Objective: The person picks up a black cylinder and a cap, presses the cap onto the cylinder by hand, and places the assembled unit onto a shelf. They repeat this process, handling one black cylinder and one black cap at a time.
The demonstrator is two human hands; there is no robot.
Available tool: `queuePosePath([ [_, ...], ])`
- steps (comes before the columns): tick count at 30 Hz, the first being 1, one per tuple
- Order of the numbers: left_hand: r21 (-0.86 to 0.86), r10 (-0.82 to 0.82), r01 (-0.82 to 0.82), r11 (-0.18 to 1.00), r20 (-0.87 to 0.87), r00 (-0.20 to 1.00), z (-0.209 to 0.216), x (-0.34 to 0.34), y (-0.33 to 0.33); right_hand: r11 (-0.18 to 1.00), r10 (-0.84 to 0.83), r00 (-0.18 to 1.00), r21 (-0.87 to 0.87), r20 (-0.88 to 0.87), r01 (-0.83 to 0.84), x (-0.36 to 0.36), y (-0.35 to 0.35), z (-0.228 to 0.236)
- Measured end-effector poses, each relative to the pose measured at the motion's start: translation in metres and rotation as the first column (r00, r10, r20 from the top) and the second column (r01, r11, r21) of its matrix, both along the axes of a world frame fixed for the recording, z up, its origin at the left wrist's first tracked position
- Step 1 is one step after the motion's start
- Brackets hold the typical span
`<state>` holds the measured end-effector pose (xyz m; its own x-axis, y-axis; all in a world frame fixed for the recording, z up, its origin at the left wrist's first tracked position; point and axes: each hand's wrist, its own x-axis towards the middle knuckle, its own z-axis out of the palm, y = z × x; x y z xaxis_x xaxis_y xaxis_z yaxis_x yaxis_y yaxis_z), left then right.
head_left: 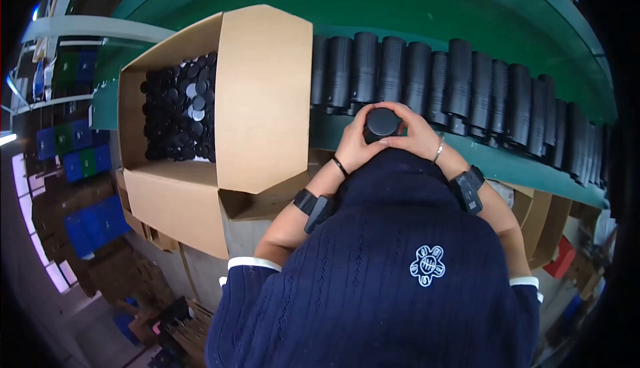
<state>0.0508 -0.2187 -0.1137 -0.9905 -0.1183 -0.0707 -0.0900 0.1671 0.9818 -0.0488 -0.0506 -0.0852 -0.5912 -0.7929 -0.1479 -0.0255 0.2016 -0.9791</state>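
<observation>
Close to my body, at the near edge of the green table, I hold a black cylinder [383, 123] whose round flat end faces up. My left hand [355, 144] wraps round its left side, and my right hand [419, 135] round its right side. The thumbs meet near the front rim, and the fingers curl behind it. Below the rim its body is hidden by my hands and shirt. Just beyond my hands, a long row of black ribbed cylinders [392, 68] lies across the table.
To the left stands an open cardboard box [263, 101] holding many small black round discs [177, 111], its flaps spread out. The green table [373, 5] extends behind the row. Another cardboard box [540, 225] sits below the table at right. Blue crates [97, 225] are far left.
</observation>
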Motion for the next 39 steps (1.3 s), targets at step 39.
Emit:
queuePosePath([
  [39,-0.076,-0.117,0.115,0.991,-0.027,0.993,-0.033,0.004,-0.004,0.983,-0.165,0.945,-0.125,-0.284,0.134,0.013,-0.004,-0.035],
])
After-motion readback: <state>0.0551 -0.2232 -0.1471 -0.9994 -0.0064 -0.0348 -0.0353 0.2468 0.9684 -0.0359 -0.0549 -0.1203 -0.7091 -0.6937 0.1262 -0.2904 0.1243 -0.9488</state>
